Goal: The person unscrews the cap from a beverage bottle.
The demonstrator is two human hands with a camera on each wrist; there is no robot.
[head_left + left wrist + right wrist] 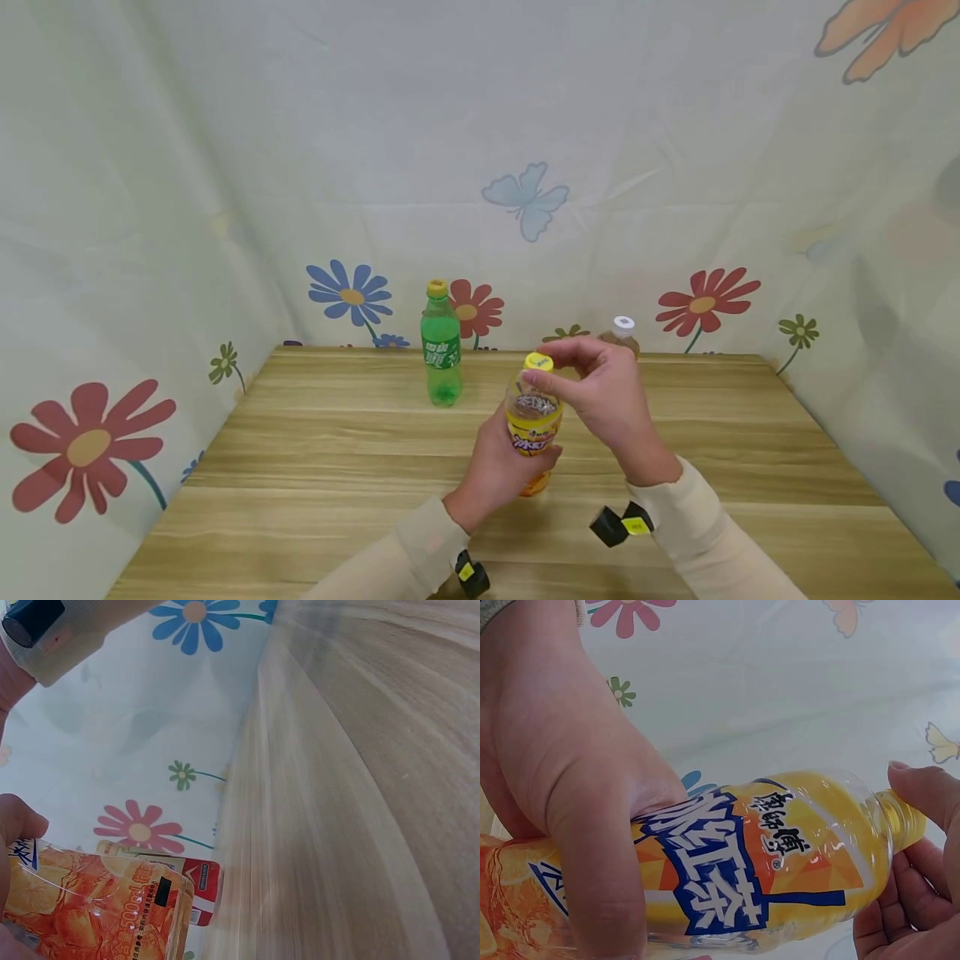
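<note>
The wooden worktop (315, 467) runs out in front of you, hemmed on three sides by a pale cloth backdrop (225, 167) printed with flowers and butterflies. At its far edge stand two bottles you are not touching: a green soda bottle (441, 346) with a yellow cap, upright and well apart from your hands, and a brown bottle with a white cap (622, 327), mostly hidden behind your right hand.

Just in front of you is the orange tea bottle (533, 425). It seems lifted off the worktop and tipped slightly, though the head view does not settle whether its base is clear of the wood. Your left hand (498, 467) wraps its lower body, thumb and fingers curled round the label (735, 877); I judge this grip is there to brace the bottle against turning. Your right hand (603, 392) comes in from above and to the right, its fingertips (542, 377) pinching the yellow cap (538, 362), a hold that suits twisting it. The right wrist view shows those fingers closing round the neck (900, 817).

So the bottle sits between your hands, left below, right on top.
</note>
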